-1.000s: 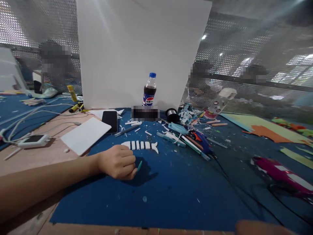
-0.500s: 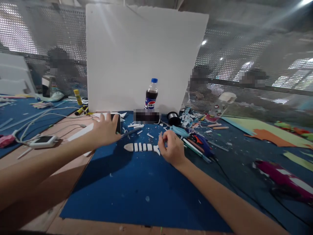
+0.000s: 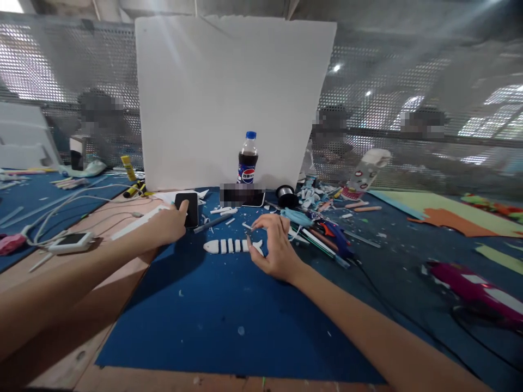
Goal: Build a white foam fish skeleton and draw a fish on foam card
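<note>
My left hand point(image 3: 163, 224) reaches over a black phone point(image 3: 188, 215) lying flat, its index finger stretched onto the dark screen and the other fingers partly hidden. It grips nothing. Right of it, a white fish-shaped piece cut into several segments point(image 3: 231, 246) lies in a row on the blue mat point(image 3: 212, 321), with narrow gaps between segments. My right hand point(image 3: 278, 245) is beside the tail end, thumb and fingers apart and curved around it, partly covering the tail. I cannot tell whether the fingertips touch it.
A cola bottle point(image 3: 248, 163) stands before a white board point(image 3: 232, 98). Behind the right hand lie a wire spool point(image 3: 287, 196), foam scraps point(image 3: 316, 191) and a blue glue gun point(image 3: 337, 237) with its cord. A magenta tool point(image 3: 469, 283) lies far right. Cables point(image 3: 53, 209) run at left.
My left hand has gone from spread fingers above the phone to a pointing index finger on it. My right hand has opened from a curled shape and moved left over the tail.
</note>
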The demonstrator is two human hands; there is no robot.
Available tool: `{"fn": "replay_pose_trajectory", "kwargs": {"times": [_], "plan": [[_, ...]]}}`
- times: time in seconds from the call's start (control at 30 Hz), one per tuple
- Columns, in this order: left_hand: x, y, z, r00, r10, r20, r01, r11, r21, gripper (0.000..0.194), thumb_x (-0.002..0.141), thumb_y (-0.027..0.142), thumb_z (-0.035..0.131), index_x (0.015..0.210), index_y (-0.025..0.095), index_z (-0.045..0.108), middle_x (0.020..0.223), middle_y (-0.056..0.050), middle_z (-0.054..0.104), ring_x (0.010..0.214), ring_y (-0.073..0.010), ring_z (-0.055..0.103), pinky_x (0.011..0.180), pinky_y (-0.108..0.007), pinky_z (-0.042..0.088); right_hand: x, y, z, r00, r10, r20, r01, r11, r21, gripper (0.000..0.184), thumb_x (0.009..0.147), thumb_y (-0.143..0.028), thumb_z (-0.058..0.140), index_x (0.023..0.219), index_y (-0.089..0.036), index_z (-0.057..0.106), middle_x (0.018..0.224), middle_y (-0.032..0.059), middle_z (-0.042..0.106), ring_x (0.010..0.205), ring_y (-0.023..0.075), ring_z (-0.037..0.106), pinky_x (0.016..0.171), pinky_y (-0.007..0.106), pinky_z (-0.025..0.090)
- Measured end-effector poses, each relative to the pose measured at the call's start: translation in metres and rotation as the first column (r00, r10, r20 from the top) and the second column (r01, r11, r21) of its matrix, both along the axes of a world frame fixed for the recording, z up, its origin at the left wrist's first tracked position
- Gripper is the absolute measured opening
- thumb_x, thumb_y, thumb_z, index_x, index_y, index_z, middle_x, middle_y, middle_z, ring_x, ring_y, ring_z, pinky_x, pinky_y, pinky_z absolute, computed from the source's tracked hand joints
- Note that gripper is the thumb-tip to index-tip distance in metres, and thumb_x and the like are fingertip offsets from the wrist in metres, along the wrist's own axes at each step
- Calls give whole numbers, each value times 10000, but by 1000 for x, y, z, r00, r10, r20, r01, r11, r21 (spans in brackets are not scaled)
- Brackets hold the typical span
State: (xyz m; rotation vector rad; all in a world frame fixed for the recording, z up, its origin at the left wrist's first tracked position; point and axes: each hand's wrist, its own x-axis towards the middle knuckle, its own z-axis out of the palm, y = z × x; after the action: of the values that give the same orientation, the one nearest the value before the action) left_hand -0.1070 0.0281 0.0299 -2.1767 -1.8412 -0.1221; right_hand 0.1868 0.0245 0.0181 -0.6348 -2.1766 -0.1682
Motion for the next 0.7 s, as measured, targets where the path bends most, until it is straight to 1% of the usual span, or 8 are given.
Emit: {"fn": "replay_pose_trajectory", "kwargs": {"times": [0.1, 0.13, 0.2, 0.27, 0.3, 0.37, 0.5, 0.7], "plan": [[14, -5, 2, 997, 73, 38, -76, 994, 72, 565, 745, 188, 452, 1266, -22, 386, 1268, -420, 431, 1094, -527, 513, 736, -648, 440, 5, 3, 2, 998, 35, 61, -31, 998, -61, 353, 751, -237, 527, 1041, -216, 328, 1030, 113, 492, 1031, 285, 470, 856, 465, 351], [21, -8, 3, 997, 51, 53, -56, 994, 94, 567, 758, 199, 448, 1277, -14, 369, 1321, -403, 388, 1174, -531, 443, 784, -668, 419, 7, 4, 3, 994, 56, 99, -48, 995, -85, 379, 757, -263, 545, 1062, -214, 327, 1053, 119, 487, 1058, 287, 462, 879, 471, 350], [33, -14, 4, 995, -56, 82, 47, 992, 118, 545, 819, 233, 413, 1316, 32, 312, 1353, -311, 416, 1263, -419, 404, 924, -579, 411, 12, 9, 5, 977, 101, 188, -77, 988, -132, 462, 755, -335, 590, 1111, -209, 324, 1109, 137, 473, 1115, 297, 439, 929, 480, 343], [44, -20, 0, 978, -185, 96, 174, 978, 115, 582, 858, 361, 432, 1343, 88, 263, 1383, -230, 421, 1318, -327, 362, 1028, -495, 368, 17, 13, 7, 957, 124, 263, -83, 983, -162, 561, 734, -390, 623, 1160, -197, 314, 1166, 157, 451, 1162, 314, 409, 965, 493, 330], [48, -22, -3, 958, -267, 106, 256, 961, 105, 670, 849, 463, 460, 1366, 113, 217, 1418, -211, 385, 1345, -312, 324, 1057, -486, 340, 20, 15, 7, 948, 126, 294, -78, 982, -170, 597, 726, -403, 628, 1182, -189, 307, 1193, 166, 438, 1181, 323, 392, 977, 498, 325], [51, -23, -12, 902, -397, 167, 382, 917, 117, 830, 791, 637, 499, 1387, 158, 176, 1466, -214, 307, 1376, -349, 253, 1083, -566, 254, 25, 20, 9, 929, 123, 350, -61, 981, -182, 635, 724, -427, 625, 1210, -180, 299, 1240, 173, 412, 1213, 331, 360, 997, 497, 317], [48, -17, -25, 879, -411, 244, 398, 912, 102, 896, 748, 730, 486, 1393, 199, 163, 1473, -208, 285, 1387, -372, 215, 1086, -632, 156, 31, 26, 10, 904, 84, 420, 5, 979, -205, 655, 729, -475, 623, 1220, -175, 311, 1270, 164, 399, 1235, 324, 339, 1027, 473, 304], [49, -10, -26, 900, -364, 241, 348, 931, 109, 838, 786, 727, 423, 1364, 155, 220, 1438, -212, 321, 1374, -371, 229, 1088, -613, 180, 33, 37, 5, 904, -8, 427, 94, 979, -180, 633, 755, -530, 601, 1199, -163, 340, 1264, 174, 406, 1217, 333, 345, 1021, 483, 278]]}}
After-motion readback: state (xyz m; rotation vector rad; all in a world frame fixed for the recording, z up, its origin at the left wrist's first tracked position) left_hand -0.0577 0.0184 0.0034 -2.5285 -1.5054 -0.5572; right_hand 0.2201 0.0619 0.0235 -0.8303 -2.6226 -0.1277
